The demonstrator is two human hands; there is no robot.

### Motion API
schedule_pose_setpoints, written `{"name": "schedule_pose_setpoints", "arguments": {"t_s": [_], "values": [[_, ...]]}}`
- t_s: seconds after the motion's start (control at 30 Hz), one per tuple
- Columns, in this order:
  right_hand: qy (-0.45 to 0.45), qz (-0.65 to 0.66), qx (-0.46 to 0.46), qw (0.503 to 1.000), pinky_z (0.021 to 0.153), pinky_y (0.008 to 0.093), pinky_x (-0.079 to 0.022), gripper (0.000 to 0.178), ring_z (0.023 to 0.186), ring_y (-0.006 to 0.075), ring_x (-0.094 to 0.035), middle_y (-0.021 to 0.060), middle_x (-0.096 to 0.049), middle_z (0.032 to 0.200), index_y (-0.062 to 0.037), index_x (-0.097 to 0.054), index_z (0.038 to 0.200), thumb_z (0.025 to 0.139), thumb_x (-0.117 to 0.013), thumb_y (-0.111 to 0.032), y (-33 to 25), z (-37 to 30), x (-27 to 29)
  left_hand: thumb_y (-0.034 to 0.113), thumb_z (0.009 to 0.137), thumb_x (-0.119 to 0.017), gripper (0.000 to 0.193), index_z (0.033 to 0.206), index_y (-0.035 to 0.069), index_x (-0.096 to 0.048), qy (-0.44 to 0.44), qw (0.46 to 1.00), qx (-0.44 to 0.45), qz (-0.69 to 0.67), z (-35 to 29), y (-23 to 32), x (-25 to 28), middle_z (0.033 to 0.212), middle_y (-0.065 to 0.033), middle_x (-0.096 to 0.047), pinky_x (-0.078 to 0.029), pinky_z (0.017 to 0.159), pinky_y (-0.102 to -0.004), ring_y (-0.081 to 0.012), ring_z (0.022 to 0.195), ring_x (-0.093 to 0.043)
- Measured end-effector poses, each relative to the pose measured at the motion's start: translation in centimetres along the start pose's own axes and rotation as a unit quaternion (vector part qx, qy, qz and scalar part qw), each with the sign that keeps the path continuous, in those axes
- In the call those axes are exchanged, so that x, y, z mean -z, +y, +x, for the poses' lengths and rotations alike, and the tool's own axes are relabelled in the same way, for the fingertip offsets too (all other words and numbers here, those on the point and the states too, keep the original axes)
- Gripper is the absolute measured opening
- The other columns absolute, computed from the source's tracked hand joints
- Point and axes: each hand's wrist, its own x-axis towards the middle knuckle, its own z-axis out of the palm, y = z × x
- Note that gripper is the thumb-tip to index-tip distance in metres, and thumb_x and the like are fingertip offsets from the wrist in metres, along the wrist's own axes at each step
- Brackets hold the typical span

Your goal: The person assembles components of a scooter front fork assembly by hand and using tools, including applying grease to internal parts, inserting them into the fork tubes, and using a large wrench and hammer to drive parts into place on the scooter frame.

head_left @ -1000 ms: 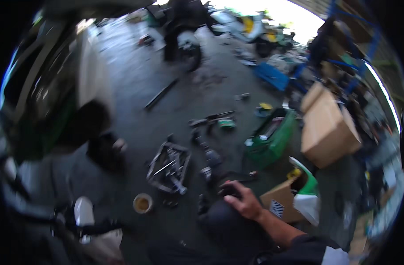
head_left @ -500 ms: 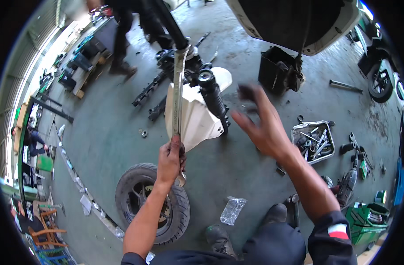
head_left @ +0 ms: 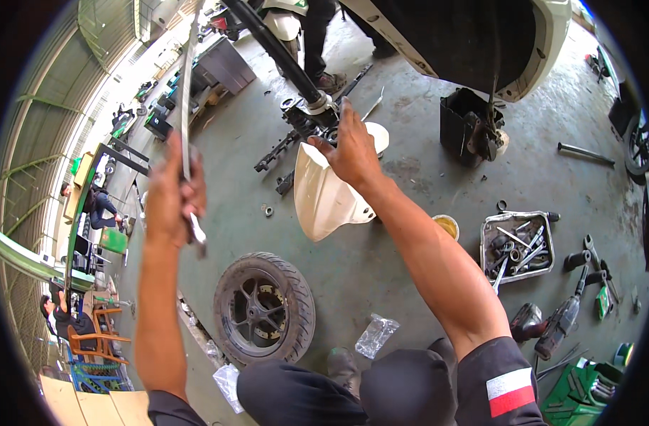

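My left hand (head_left: pixel 175 195) is closed around a long steel wrench (head_left: pixel 187 92), which stands nearly upright at the left, away from the motorcycle's front end. Blur softens the fingers. My right hand (head_left: pixel 353 145) is at the fork assembly (head_left: pixel 307 124), its index finger stretched toward the metal collar (head_left: pixel 320 105) and its thumb apart. It appears to touch the parts there; its palm and forearm hide the fork leg. A black tube (head_left: pixel 275 53) runs up from the collar. Just below lies a white fender (head_left: pixel 321 202).
A loose wheel (head_left: pixel 303 319) and a clear plastic bag (head_left: pixel 376 335) lie near my feet. At the right are a tool tray (head_left: pixel 484 248), a power tool (head_left: pixel 559 326) and a green toolbox (head_left: pixel 576 394). Ahead stands a black bin (head_left: pixel 461 128); a person (head_left: pixel 317 42) is beyond the fork.
My left hand has lifted the wrench off the collar and swung it left. My right hand has moved left to the fork assembly. The view has shifted, and a yellow-filled tub now shows.
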Motion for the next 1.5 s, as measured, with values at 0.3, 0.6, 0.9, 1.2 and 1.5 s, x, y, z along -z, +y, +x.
{"name": "schedule_pose_setpoints", "arguments": {"t_s": [0.3, 0.6, 0.9, 1.2, 1.5], "values": [[-0.019, -0.008, 0.013, 1.000, 0.090, 0.0531, -0.044, 0.098, 0.114, 0.0393, -0.053, 0.0244, -0.052, 0.125, 0.0080, -0.024, 0.143, 0.078, -0.075, -0.045, -0.2, 0.5, 1.1, 0.040, 0.105, -0.038, 0.037, 0.089, 0.006, -0.046, -0.049, 0.959, -0.259, -0.108, 0.4, 8.7, 2.1, 0.056, 0.0080, -0.031, -0.032, 0.042, -0.0198, -0.0027, 0.039, -0.026], [-0.096, -0.096, 0.004, 0.991, 0.101, 0.0464, -0.042, 0.104, 0.119, 0.0453, -0.051, 0.0331, -0.050, 0.130, 0.0116, -0.021, 0.142, 0.077, -0.076, -0.048, 1.3, 2.3, 3.8, 0.043, 0.103, -0.038, 0.046, 0.080, 0.006, -0.052, 0.018, 0.999, -0.008, -0.042, -12.3, -18.4, 0.5, 0.053, -0.0016, -0.048, -0.034, 0.037, -0.0238, -0.0092, 0.038, -0.043], [-0.174, -0.130, -0.042, 0.975, 0.103, 0.0390, -0.041, 0.096, 0.118, 0.0372, -0.055, 0.0321, -0.054, 0.126, 0.0107, -0.030, 0.139, 0.081, -0.071, -0.054, -1.3, 4.0, 4.9, 0.047, 0.101, -0.043, 0.046, 0.077, 0.007, -0.044, 0.036, 0.898, 0.368, -0.240, -21.1, -37.7, -6.4, 0.053, -0.0008, -0.039, -0.037, 0.038, -0.0267, -0.0114, 0.039, -0.042], [-0.213, -0.121, 0.083, 0.966, 0.091, 0.0370, -0.047, 0.054, 0.101, 0.0283, -0.063, 0.0225, -0.066, 0.107, 0.0066, -0.061, 0.109, 0.080, -0.077, -0.036, -0.9, 10.0, 2.5, 0.038, 0.101, -0.047, 0.037, 0.079, 0.009, -0.044, 0.011, 0.871, 0.419, -0.254, -22.7, -42.8, -7.6, 0.055, -0.0010, -0.042, -0.041, 0.037, -0.0292, -0.0132, 0.038, -0.045], [-0.259, -0.085, 0.024, 0.962, 0.087, 0.0319, -0.050, 0.050, 0.091, 0.0171, -0.065, 0.0132, -0.070, 0.102, 0.0056, -0.062, 0.114, 0.081, -0.078, -0.028, -0.6, 11.5, 2.4, 0.041, 0.100, -0.048, 0.041, 0.080, 0.005, -0.045, -0.006, 0.857, 0.441, -0.265, -22.6, -42.4, -7.1, 0.055, -0.0023, -0.043, -0.044, 0.038, -0.0308, -0.0144, 0.039, -0.048]]}}
